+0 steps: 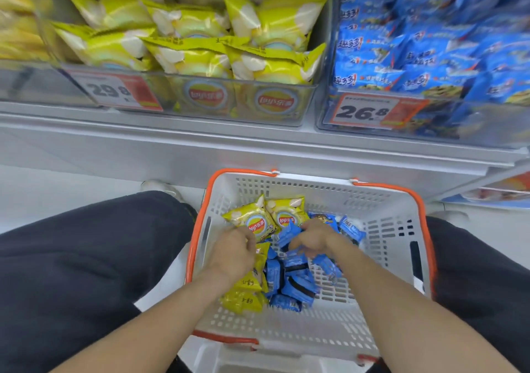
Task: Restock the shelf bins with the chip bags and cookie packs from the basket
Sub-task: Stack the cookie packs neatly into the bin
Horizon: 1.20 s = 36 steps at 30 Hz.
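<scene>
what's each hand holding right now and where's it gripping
Left hand grips a yellow chip bag by its lower edge. Right hand closes on a blue cookie pack; exact hold hidden.

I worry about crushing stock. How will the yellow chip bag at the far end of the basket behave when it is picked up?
The yellow chip bag looks puffed with air, so it is probably light for its size and gives under a squeeze. Its glossy film may be slippery. The left hand is at its lower edge; gripping the crimped seam would likely spare the chips.

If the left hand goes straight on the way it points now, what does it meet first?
Most likely the yellow chip bag lying just beyond the left hand in the basket; its fingers look already at the bag's edge, though depth is unclear.
</scene>
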{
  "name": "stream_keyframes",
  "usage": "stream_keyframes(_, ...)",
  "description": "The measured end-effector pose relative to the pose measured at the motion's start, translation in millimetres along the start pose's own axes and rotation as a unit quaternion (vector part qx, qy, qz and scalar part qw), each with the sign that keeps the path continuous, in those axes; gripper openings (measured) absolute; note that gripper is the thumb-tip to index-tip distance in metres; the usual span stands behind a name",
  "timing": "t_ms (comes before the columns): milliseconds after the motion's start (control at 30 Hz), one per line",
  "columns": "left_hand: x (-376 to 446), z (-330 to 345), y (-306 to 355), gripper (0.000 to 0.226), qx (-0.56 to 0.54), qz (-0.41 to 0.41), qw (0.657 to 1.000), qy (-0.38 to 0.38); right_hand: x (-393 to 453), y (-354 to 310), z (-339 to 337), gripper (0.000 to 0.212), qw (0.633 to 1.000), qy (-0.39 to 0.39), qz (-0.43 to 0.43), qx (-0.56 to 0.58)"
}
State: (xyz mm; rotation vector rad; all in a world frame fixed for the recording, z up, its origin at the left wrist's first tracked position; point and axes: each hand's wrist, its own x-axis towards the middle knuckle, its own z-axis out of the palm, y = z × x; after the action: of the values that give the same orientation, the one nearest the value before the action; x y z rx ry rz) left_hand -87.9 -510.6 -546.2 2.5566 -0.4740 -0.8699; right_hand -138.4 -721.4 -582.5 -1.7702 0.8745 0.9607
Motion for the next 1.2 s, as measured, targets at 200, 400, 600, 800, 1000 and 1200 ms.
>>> stream_keyframes(200,8,-86,64,0.025,-0.194,-0.062,0.963,-0.177,-95,-46,-76,0.037,0.987,-0.018,-0.148,-0.051)
stream_keyframes(400,-8,-154,117,0.054,-0.276,-0.003,0.927,-0.255,-162,-61,-100,0.037,0.935,0.049,-0.339,0.097)
stream_keyframes(600,-23,-164,149,0.026,-0.428,0.045,0.879,-0.205,-175,-54,-109,0.041,0.873,-0.033,-0.409,0.264)
stream_keyframes(800,-20,-159,150,0.036,-0.398,0.095,0.911,-0.055,-194,-46,-143,0.053,0.883,-0.093,-0.402,0.224)
stream_keyframes(1000,-19,-146,172,0.030,-0.377,0.125,0.916,-0.052,-206,-52,-141,0.035,0.909,0.117,-0.372,0.149)
stream_keyframes(1200,-24,-140,201,0.041,-0.456,0.156,0.874,0.071,-216,-48,-149,0.029,0.896,0.176,-0.379,0.152)
